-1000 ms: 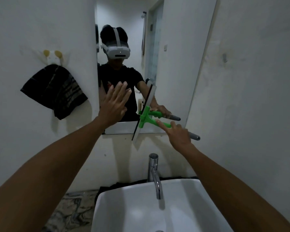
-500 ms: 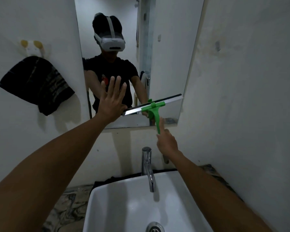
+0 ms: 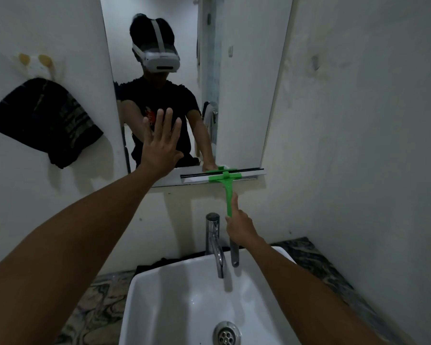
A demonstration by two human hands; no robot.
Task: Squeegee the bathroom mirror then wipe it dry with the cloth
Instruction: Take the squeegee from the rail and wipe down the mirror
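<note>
The tall bathroom mirror [image 3: 244,70] hangs on the white wall above the basin. My right hand [image 3: 239,226] grips the handle of a green squeegee [image 3: 226,181], whose black blade lies level across the mirror's bottom right edge. My left hand [image 3: 161,143] is flat on the lower left of the glass, fingers spread, holding nothing. A dark striped cloth [image 3: 44,120] hangs from a wall hook to the left of the mirror.
A white basin [image 3: 159,307] with a chrome tap [image 3: 215,245] stands directly below the squeegee. A marbled counter [image 3: 321,255] runs around it. A bare white wall closes in on the right. The mirror reflects a person wearing a headset.
The squeegee turned from nearly upright to level, then slid down to the mirror's bottom edge. My right hand dropped with it. My left hand stayed pressed on the glass.
</note>
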